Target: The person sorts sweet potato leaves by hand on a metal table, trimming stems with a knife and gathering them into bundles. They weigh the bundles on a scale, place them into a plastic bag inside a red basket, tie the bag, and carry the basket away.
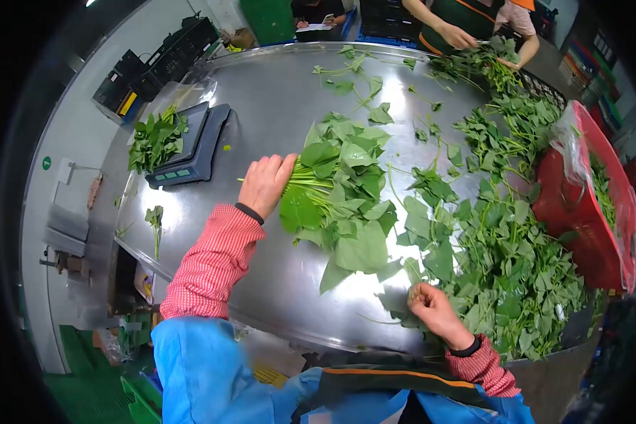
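Note:
My left hand is closed around the stems of a bunch of leafy greens, whose broad leaves fan out to the right over the metal table. Down at the right, my right hand has its fingers curled in a pinch at a leafy sprig; the exact grip is partly hidden. Beside that hand spreads a large pile of loose greens, reaching up along the table's right side.
A digital scale with greens stands at the left of the metal table. One small sprig lies near the left edge. A red basket tilts at the right. Across the table, a co-worker's hands hold greens.

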A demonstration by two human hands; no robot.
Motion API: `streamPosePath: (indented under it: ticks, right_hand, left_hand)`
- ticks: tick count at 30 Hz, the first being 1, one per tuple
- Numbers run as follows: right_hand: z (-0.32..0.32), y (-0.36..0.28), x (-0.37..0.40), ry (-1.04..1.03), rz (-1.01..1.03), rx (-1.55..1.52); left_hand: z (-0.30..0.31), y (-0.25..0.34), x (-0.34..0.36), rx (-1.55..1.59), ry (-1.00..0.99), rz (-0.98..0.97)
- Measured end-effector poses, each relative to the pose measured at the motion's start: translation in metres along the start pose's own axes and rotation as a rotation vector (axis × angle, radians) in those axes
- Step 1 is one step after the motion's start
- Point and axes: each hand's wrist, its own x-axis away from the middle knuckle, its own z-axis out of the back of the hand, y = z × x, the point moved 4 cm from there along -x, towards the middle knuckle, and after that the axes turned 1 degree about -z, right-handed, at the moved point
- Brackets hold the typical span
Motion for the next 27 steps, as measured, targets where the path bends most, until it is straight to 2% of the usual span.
streamPosePath:
  ticks: [2, 3, 6, 7, 10, 13, 16, 17, 20, 21, 24, 25, 27]
  right_hand:
    - [-0.013, 0.013, -0.014, 0.007, -0.028, -0.008]
    - [-0.019, 0.014, -0.019, -0.007, -0.079, 0.029]
    - [-0.034, 0.019, -0.037, -0.008, -0.053, 0.085]
    - [-0.035, 0.013, -0.041, 0.007, -0.106, 0.181]
    - [-0.042, 0.001, -0.057, 0.037, -0.155, 0.218]
    - [-0.049, -0.006, -0.076, 0.003, -0.151, 0.334]
    - [-0.068, -0.022, -0.095, -0.034, -0.109, 0.363]
    - [-0.076, -0.030, -0.102, -0.057, -0.054, 0.414]
    - [-0.097, -0.055, -0.120, -0.122, 0.085, 0.574]
    - [-0.102, -0.066, -0.125, -0.144, 0.116, 0.636]
    - [-0.105, -0.081, -0.141, -0.173, 0.175, 0.644]
    - [-0.106, -0.084, -0.146, -0.179, 0.188, 0.617]
    - [-0.115, -0.101, -0.163, -0.195, 0.377, 0.691]
  left_hand:
    - [-0.038, -0.027, 0.002, 0.024, -0.045, -0.022]
    - [-0.069, -0.037, 0.015, -0.092, -0.256, 0.005]
    - [-0.135, -0.043, 0.051, -0.033, -0.597, -0.009]
    - [-0.145, -0.045, 0.054, 0.134, -0.700, 0.103]
    - [-0.130, -0.056, 0.046, 0.349, -0.578, 0.163]
    - [-0.126, -0.089, 0.029, 0.693, -0.182, 0.321]
    - [-0.135, -0.081, 0.011, 0.697, 0.018, 0.469]
    - [-0.132, -0.070, 0.004, 0.601, 0.108, 0.472]
    - [-0.164, -0.055, 0.000, 0.614, 0.033, 0.548]
    - [-0.164, -0.056, 0.001, 0.613, 0.143, 0.565]
    - [-0.170, -0.074, 0.018, 1.007, 0.348, 0.850]
    - [-0.193, -0.081, 0.031, 1.394, 0.404, 0.989]
    - [-0.196, -0.095, 0.051, 1.654, 0.419, 1.178]
